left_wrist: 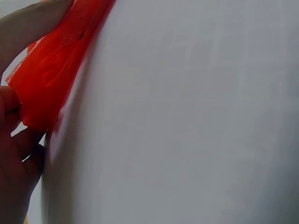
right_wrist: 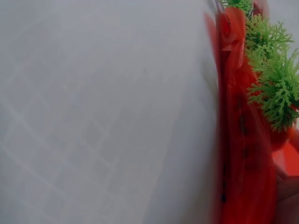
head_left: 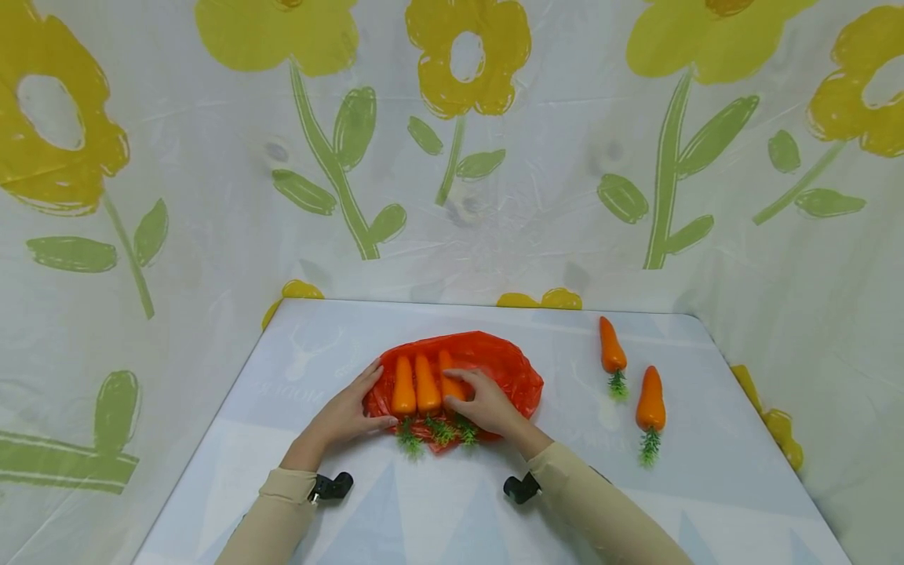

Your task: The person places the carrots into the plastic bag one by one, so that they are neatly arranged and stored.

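Red plastic bag (head_left: 508, 369) flat on table (head_left: 438, 510) between both hands, three carrots (head_left: 426, 384) on it, green tops toward the person. Left hand (head_left: 349, 416) pinches the bag's left edge, thumb at its near edge. Right hand (head_left: 487, 404) lies on the rightmost carrot, fingers loosely curved over it. Two loose carrots (head_left: 632, 380) well right of right hand.

Both arms wear long, close-fitting beige sleeves that end at the wrists in a folded cuff. A small black camera unit sits strapped under each wrist, at 7 and 5 o'clock in the head view. The hands are bare, without rings or gloves.
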A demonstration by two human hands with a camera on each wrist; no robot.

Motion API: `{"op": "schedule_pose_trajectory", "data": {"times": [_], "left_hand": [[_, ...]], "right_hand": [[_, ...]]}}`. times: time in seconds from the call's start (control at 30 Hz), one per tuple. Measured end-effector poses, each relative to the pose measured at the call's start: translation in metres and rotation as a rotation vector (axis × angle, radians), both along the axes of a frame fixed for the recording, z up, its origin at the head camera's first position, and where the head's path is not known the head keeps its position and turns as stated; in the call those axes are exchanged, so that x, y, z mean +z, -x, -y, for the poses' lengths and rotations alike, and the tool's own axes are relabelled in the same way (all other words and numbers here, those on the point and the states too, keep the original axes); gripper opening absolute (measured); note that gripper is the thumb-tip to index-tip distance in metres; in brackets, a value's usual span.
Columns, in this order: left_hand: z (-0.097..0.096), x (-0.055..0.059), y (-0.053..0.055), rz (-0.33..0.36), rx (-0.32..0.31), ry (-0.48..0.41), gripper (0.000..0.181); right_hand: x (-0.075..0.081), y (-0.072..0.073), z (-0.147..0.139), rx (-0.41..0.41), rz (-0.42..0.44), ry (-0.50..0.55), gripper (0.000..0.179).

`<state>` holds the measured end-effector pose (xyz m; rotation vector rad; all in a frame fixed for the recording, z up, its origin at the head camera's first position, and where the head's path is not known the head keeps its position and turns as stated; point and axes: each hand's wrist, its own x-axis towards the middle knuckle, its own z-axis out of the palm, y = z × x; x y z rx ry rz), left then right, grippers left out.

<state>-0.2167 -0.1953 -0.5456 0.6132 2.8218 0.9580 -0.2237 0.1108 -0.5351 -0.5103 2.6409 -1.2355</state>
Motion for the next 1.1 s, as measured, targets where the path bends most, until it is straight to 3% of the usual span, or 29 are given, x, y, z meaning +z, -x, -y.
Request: {"op": "schedule_pose_trajectory", "data": {"times": [1.1], "left_hand": [[-0.0006,0.0016,-0.0007,0.016,0.002,0.012,0.108]], "right_hand": [[0.0025,-0.0036,-0.0003,0.011,0.000,-0.043,0.057]]}}
